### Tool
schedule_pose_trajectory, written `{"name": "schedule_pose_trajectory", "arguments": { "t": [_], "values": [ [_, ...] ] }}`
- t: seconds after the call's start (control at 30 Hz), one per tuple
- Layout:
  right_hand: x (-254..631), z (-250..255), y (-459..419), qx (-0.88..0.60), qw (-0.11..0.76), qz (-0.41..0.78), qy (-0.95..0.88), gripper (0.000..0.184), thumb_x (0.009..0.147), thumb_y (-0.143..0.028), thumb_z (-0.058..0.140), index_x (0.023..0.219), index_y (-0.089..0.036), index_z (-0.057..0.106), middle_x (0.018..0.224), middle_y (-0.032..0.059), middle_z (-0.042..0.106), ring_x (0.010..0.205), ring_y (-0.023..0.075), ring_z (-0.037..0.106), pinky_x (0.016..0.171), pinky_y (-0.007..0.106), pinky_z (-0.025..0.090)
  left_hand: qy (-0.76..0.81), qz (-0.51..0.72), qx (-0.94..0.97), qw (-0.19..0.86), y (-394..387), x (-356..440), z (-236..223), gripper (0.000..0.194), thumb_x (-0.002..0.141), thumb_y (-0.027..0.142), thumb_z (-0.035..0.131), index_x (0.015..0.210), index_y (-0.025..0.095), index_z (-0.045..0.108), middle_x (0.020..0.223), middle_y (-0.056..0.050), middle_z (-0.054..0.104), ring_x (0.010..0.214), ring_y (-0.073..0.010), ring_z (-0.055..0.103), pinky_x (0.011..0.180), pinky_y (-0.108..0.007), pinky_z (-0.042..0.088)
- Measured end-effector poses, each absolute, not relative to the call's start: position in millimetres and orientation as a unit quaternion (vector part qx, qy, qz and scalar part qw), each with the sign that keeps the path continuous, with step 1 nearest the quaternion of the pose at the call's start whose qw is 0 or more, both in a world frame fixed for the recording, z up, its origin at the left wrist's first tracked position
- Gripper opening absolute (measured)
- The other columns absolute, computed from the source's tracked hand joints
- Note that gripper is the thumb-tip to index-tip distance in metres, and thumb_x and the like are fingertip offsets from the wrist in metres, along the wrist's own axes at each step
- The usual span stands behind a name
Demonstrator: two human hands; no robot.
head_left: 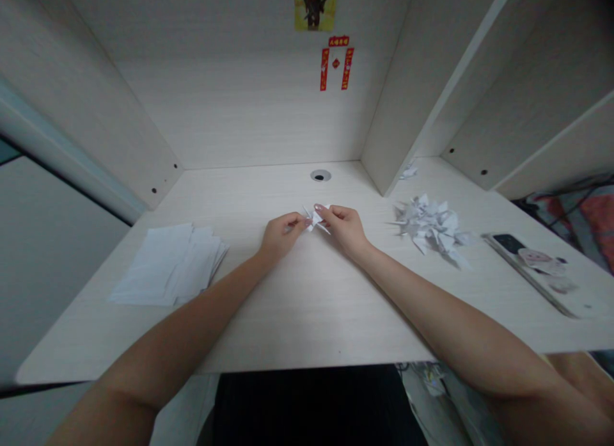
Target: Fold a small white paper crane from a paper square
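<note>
A small folded white paper figure [315,219] is pinched between both hands just above the middle of the pale wooden desk [311,292]. My left hand [282,233] grips its left side with thumb and fingers closed. My right hand [343,226] holds its right side, fingers curled over the top. A stack of flat white paper sheets [170,265] lies on the desk to the left. A heap of finished folded paper figures [432,230] lies to the right.
A dark phone [509,243] and a flat tablet-like item with stickers [542,270] rest at the right edge. A cable hole [320,175] sits near the back wall. An upright shelf divider [398,113] stands at right; one paper figure [409,172] lies behind it.
</note>
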State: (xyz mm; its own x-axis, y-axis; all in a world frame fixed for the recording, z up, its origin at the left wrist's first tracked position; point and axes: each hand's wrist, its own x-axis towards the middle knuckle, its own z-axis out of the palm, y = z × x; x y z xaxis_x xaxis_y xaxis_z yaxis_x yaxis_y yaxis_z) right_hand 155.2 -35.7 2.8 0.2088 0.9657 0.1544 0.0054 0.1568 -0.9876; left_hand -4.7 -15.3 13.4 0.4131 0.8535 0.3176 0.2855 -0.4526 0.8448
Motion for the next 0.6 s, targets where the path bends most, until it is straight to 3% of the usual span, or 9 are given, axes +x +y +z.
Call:
{"name": "schedule_pose_trajectory", "arguments": {
  "t": [0.6],
  "values": [
    [152.1,3.7,-34.2,-0.476,0.611,0.492,-0.398,0.045,0.059,-0.06,0.072,0.05,-0.018,0.058,0.052,-0.0012,0.053,0.049,0.0089,0.038,0.05,0.026,0.027,0.366,0.383,0.742,0.411,-10.1,-5.2,6.8,0.034,0.082,0.047,0.052,0.069,0.016,0.06,0.065,0.001,0.057,0.066,-0.0126,0.051,0.066,-0.024,0.039]
  ]
}}
